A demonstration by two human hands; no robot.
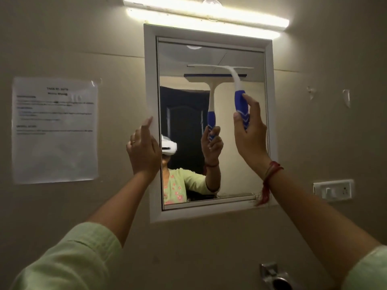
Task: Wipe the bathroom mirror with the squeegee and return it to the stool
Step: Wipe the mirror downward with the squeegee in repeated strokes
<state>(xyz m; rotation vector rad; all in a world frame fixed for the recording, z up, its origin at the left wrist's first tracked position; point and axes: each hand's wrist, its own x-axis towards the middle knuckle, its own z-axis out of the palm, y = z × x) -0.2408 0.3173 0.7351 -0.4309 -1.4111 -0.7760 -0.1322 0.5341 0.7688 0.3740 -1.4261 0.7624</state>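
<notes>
The bathroom mirror hangs on the wall in a white frame. My right hand grips the blue handle of a white and blue squeegee. Its blade lies flat against the upper part of the glass, and its reflection shows just below and to the left. My left hand rests with fingers apart on the left side of the frame and holds nothing. The stool is out of view.
A lit tube light runs above the mirror. A printed paper sheet is taped to the wall at left. A white switch plate sits at right, a metal tap below.
</notes>
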